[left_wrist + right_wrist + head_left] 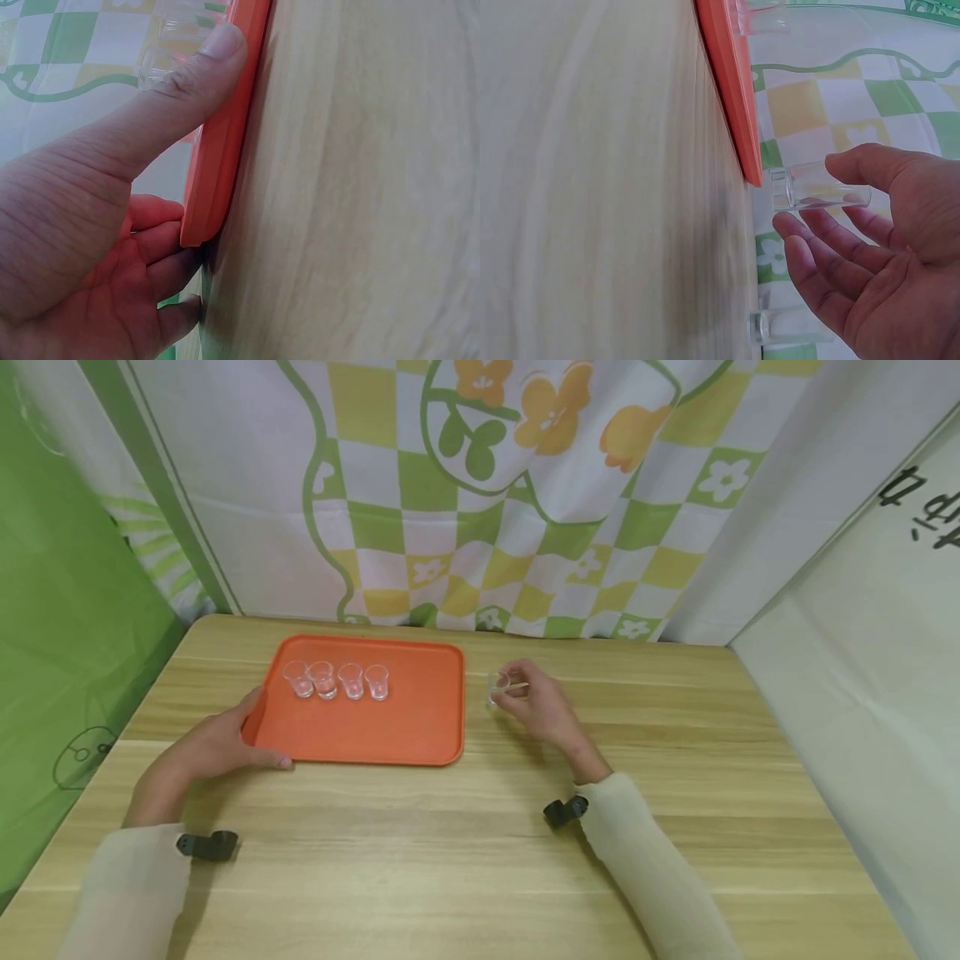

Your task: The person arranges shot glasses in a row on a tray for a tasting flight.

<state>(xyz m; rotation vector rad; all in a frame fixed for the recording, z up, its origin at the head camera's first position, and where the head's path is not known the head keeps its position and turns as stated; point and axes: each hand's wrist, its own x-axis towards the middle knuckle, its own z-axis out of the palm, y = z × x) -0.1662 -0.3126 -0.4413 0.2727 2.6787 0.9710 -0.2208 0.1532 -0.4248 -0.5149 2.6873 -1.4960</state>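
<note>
Near the back left of the table lies an orange tray point(375, 735). Several small clear shot glasses point(351, 681) stand on it in a row toward its far left. My left hand point(213, 743) holds the tray's near left corner, the thumb point(202, 71) along the front rim and the fingers at the left side. Just beyond the tray's right edge, my right hand point(546, 703) pinches another shot glass point(814, 187) between thumb and fingers. Its base shows a gap from the tabletop in the right wrist view. A further shot glass point(791, 326) stands on the table below that hand.
The wooden table point(450, 860) extends in front of the tray and to the right. A checkered curtain point(465, 543) hangs along the back edge. Green sheeting point(67, 635) borders the left side, and a white panel with black writing point(862, 652) borders the right.
</note>
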